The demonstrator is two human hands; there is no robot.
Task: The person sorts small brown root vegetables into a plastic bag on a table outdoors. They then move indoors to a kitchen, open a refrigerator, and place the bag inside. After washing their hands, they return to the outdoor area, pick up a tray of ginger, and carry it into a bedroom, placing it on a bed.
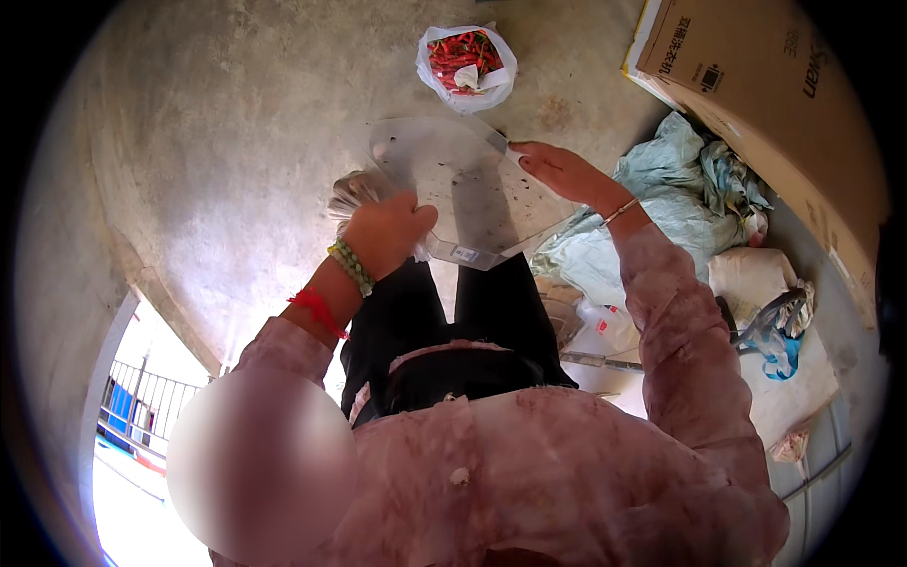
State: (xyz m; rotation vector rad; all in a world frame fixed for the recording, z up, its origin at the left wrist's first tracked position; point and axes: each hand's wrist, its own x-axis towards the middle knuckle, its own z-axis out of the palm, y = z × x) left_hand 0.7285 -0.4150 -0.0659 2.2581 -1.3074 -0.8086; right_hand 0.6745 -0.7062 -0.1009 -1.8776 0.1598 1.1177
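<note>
Locate the clear plastic tray (477,189) between the two hands, tilted, with the dark trousers (515,317) on its near side. Read its long axis as running from far left to near right of centre, subject to foreshortening. Identify the right hand (559,173) as the nearer, pinching the tray's far-right rim. Identify the left hand (381,236) at the tray's near-left side, apparently closed around a pale bristly bundle (353,196), thumb pointing inward over the tray; cannot tell whether touching it. Find the white bag (505,85) of red chillies (461,55) beyond the tray's far edge, and grey-green sheeting (666,168) to its right.
</note>
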